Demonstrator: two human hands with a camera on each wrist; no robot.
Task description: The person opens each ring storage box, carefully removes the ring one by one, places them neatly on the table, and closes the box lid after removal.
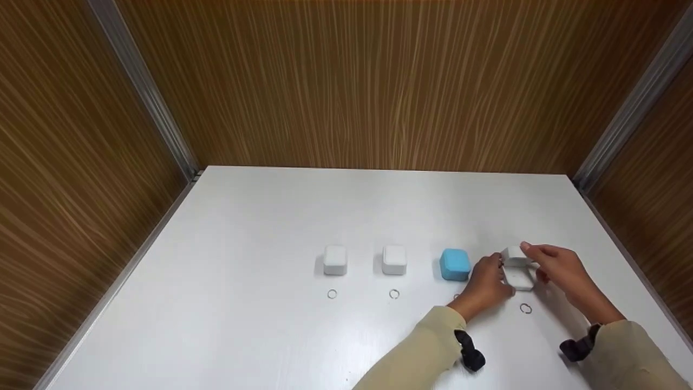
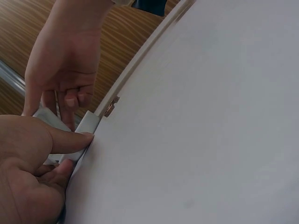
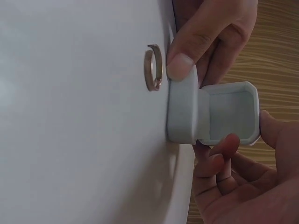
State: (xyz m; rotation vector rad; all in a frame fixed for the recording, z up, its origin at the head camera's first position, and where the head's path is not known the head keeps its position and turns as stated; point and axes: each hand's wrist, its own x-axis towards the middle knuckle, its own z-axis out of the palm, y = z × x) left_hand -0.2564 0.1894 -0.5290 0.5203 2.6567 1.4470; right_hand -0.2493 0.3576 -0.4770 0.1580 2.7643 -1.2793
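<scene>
A white ring box [image 1: 518, 278] stands on the table at the right with its lid [image 3: 231, 112] raised. My left hand [image 1: 485, 281] grips the box's base [image 3: 182, 114] from the left, thumb at the front. On the other side, my right hand [image 1: 559, 267] holds the lid, with its thumb on the lid's upper edge and fingers at the side. The right wrist view shows the lid's hollow inside. In front of this box lies an open-ended metal ring [image 3: 158, 65], apart from both hands.
A closed light-blue box [image 1: 455, 264] stands just left of my left hand. Farther left are two closed white boxes, one nearer [image 1: 394, 260] and one farther [image 1: 335, 260], each with a ring in front. Another ring is partly hidden by my left wrist. Wood-grain panels enclose the white table [image 1: 243, 227].
</scene>
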